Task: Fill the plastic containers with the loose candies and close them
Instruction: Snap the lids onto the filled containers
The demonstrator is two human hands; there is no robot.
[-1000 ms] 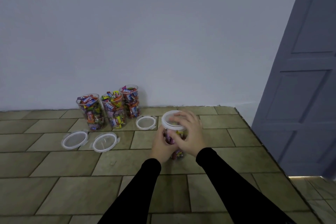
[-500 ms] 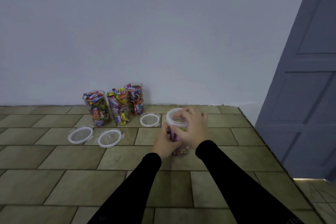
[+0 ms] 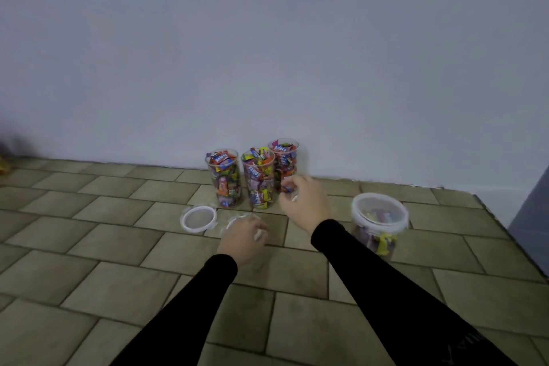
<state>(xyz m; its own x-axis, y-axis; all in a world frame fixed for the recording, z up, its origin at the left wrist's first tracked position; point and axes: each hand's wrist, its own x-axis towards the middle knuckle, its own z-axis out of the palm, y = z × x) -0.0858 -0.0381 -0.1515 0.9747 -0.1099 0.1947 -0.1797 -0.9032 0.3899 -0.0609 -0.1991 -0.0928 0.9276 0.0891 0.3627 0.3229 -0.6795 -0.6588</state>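
I think I am at the closing step now. One tub has its lid on, and three tubs need lids. The next move, I think, is to pick up a lid and press it down flat on an open tub until it sits all the way round.

Far left on the tiled floor (image 3: 89, 246) lies a loose white lid (image 3: 198, 219). It lies flat, just in front of the open tubs, and nothing is touching it.

Next comes my left hand (image 3: 242, 236). It is low over a second lid (image 3: 237, 218), which peeks out past my fingers. My fingers are curled down on it, but it is too blurry, so I cannot tell if I have hold of it yet.

Behind, by the wall, stand three clear tubs in a row, close together. The left tub (image 3: 223, 178), the middle tub (image 3: 258, 180) and the right tub (image 3: 285, 162) are all upright, with no lids. Each one is packed to the top with bright wrapped candies.

My right hand (image 3: 306, 202) is up in front of the right tub, with my fingers bent toward it. It is blurry here too, so I cannot tell if I am holding anything.

Far right, well apart from the others, stands the closed tub (image 3: 378, 226). Its white lid is on top, and I can see candies through the clear side.
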